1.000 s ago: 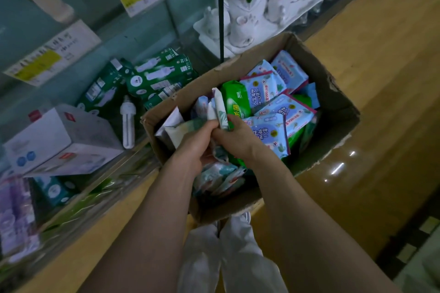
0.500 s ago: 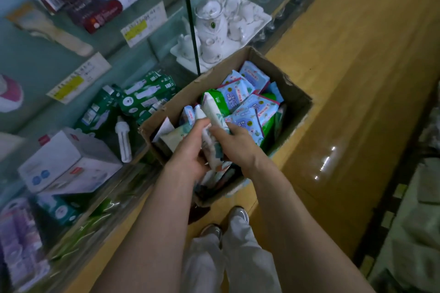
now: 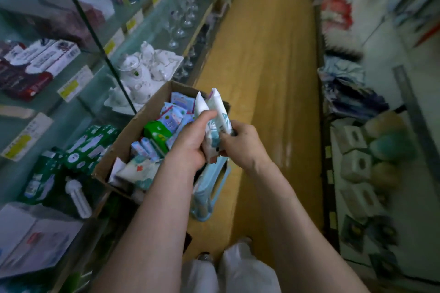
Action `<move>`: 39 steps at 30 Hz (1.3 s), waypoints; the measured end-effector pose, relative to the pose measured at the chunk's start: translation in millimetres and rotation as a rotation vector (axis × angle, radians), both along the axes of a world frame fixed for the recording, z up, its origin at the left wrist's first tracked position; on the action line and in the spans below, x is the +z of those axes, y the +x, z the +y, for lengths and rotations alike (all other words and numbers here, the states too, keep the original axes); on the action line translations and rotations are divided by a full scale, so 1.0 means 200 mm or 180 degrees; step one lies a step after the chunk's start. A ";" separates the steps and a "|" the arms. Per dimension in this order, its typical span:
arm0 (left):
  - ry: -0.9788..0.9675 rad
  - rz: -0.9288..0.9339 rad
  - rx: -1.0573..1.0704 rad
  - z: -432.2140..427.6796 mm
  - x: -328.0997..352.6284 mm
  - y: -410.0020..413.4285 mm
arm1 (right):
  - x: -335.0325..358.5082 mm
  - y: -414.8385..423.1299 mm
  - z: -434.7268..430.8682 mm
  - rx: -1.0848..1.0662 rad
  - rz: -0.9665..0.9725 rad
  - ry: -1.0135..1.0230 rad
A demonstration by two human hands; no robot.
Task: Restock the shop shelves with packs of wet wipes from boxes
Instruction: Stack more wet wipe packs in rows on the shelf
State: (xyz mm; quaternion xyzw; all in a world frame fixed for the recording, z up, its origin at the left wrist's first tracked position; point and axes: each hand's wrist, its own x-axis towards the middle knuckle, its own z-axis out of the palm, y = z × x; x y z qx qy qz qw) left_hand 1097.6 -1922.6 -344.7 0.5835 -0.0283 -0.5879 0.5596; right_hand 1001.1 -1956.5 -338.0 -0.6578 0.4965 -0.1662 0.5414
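underfoot, glossy yellow floor [image 3: 262,59] between stocked shelves [image 3: 152,38]

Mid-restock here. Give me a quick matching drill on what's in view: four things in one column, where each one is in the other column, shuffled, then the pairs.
Things:
1. white packs
2. green pack
3. tea set
4. light bulb

Places:
a. beside the green boxes
b. lying in the cardboard box
c. gripped by the left hand and right hand
d. near the wine glasses

Pairs: 1-c, 2-b, 3-d, 4-a.
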 end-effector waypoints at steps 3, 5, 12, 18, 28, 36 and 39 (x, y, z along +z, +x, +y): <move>-0.0124 -0.0033 -0.0279 -0.09 0.10 -0.17 | 0.08 -0.19 -0.04 -0.0319 -0.0050 -0.0112; -0.0166 -0.0120 -0.0513 -0.14 0.16 -0.29 | 0.13 -0.31 -0.06 -0.0464 -0.0018 -0.0207; -0.0303 -0.0132 -0.1150 -0.30 0.34 -0.82 | 0.27 -0.88 -0.11 -0.1390 -0.0292 -0.0503; -0.0415 0.0108 -0.1668 -0.42 0.47 -1.48 | 0.38 -1.56 -0.12 -0.2055 -0.0370 -0.0829; -0.0841 0.0600 -0.2616 -0.43 0.64 -2.58 | 0.58 -2.57 0.03 -0.3105 -0.0371 -0.1142; -0.0817 0.0709 -0.3338 -0.34 0.76 -3.16 | 0.66 -3.07 0.18 -0.3946 -0.0044 -0.1280; -0.0756 0.0795 -0.3558 -0.33 0.78 -3.31 | 0.68 -3.20 0.22 -0.4200 0.0129 -0.1476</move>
